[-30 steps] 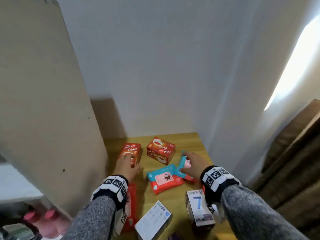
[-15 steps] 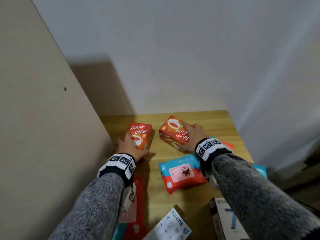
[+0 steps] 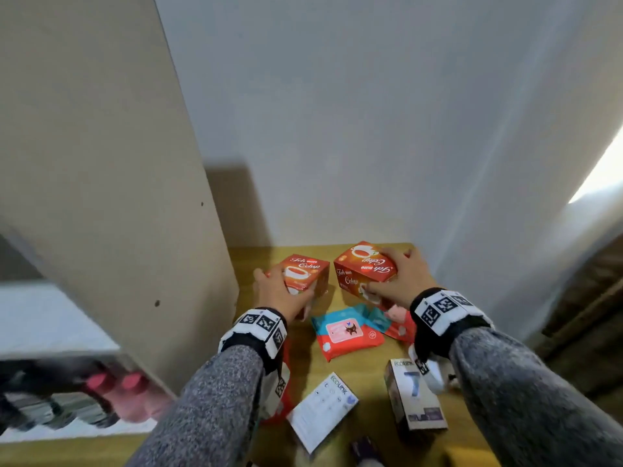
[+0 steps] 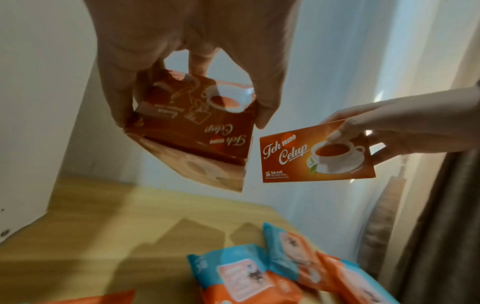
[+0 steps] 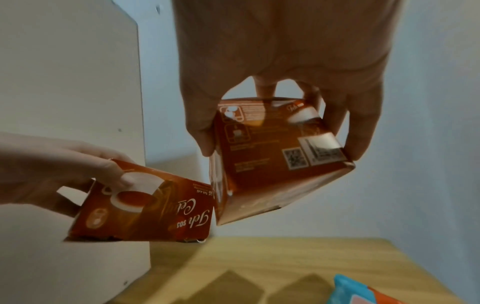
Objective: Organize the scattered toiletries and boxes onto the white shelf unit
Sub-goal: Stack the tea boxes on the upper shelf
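Note:
Two red tea boxes are held above the wooden table (image 3: 371,375). My left hand (image 3: 279,291) grips the left tea box (image 3: 308,273), thumb and fingers curled round its sides (image 4: 197,131). My right hand (image 3: 401,281) grips the right tea box (image 3: 362,267) the same way (image 5: 275,156). Both boxes cast shadows on the wood below in the wrist views. The white shelf unit (image 3: 94,183) stands at the left, its side panel right beside the left box.
Red and blue wipe packs (image 3: 347,332) lie on the table below the boxes. Nearer me lie a white flat box (image 3: 323,409) and an upright white box (image 3: 414,396). Pink bottles (image 3: 128,392) sit in the shelf's lower compartment. A curtain (image 3: 505,230) hangs at right.
Both hands closed on the tea boxes and lifted them off the table. My head view swung up and back.

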Motion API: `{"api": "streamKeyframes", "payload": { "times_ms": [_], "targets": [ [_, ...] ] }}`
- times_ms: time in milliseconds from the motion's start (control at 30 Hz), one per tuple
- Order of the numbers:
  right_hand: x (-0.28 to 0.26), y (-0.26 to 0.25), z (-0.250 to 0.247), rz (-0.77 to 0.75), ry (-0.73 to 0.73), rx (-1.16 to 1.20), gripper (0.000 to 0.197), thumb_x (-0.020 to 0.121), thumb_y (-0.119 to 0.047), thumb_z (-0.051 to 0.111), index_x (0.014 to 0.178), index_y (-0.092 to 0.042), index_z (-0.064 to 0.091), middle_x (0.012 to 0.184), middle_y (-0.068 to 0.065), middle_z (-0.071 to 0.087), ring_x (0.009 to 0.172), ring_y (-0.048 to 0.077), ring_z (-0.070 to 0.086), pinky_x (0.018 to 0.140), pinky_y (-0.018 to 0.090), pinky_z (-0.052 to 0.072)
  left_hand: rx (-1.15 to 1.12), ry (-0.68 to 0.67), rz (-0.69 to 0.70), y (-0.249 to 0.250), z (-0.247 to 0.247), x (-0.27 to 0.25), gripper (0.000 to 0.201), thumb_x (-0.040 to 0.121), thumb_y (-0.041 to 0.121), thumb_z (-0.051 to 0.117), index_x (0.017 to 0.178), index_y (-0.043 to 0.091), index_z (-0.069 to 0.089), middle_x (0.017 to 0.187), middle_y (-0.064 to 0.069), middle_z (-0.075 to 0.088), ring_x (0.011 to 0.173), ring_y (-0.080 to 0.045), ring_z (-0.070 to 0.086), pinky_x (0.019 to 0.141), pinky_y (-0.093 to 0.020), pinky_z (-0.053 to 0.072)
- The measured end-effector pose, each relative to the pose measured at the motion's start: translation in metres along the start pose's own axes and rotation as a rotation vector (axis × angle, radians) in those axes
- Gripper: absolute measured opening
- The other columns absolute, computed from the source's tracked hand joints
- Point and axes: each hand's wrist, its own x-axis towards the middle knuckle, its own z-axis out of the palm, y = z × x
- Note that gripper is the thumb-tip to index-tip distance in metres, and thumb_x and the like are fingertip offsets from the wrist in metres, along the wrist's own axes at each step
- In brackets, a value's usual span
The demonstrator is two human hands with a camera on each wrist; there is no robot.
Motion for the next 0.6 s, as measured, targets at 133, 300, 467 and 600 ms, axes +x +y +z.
{"api": "streamKeyframes", "payload": {
  "times_ms": [133,300,467,600],
  "targets": [
    [-0.063,-0.016,-0.036,0.005,0.077,0.034,0.074,0.061,-0.039,0.079,0.128,-0.031,0.049,0.120,0.010,0.039,0.112,0.033,0.051,0.102,0.039,0.042,-0.063,-0.001,0.121,0.014,-0.033,-0.060,0.077,0.066,0.052,0.073,0.130,0.021,0.044,0.124,-0.009,0.036,0.118,-0.025,0.045,0.100,-0.034,0.040],
    [-0.143,-0.040,-0.068,0.039,0.175,-0.006,0.068,0.063,-0.044,0.076,0.125,-0.033,0.050,0.119,0.008,0.040,0.113,0.032,0.050,0.102,0.044,0.043,-0.140,-0.006,0.258,0.010,-0.073,-0.117,0.071,0.062,0.050,0.077,0.122,0.022,0.051,0.118,-0.006,0.039,0.116,-0.022,0.045,0.105,-0.035,0.040],
    [-0.222,-0.074,-0.078,0.101,0.280,-0.012,0.066,0.063,-0.047,0.075,0.124,-0.035,0.052,0.119,0.007,0.042,0.112,0.030,0.050,0.100,0.046,0.044,-0.194,-0.038,0.394,-0.009,-0.119,-0.161,0.067,0.063,0.043,0.078,0.120,0.020,0.052,0.117,-0.005,0.038,0.115,-0.020,0.046,0.105,-0.031,0.039],
    [-0.281,-0.109,-0.065,0.160,0.377,-0.013,0.063,0.060,-0.053,0.074,0.119,-0.038,0.056,0.116,0.005,0.043,0.112,0.028,0.050,0.101,0.046,0.043,-0.173,-0.127,0.524,-0.041,-0.162,-0.191,0.065,0.063,0.044,0.078,0.118,0.021,0.053,0.109,0.001,0.034,0.114,-0.019,0.046,0.106,-0.035,0.041]
  ]
}}
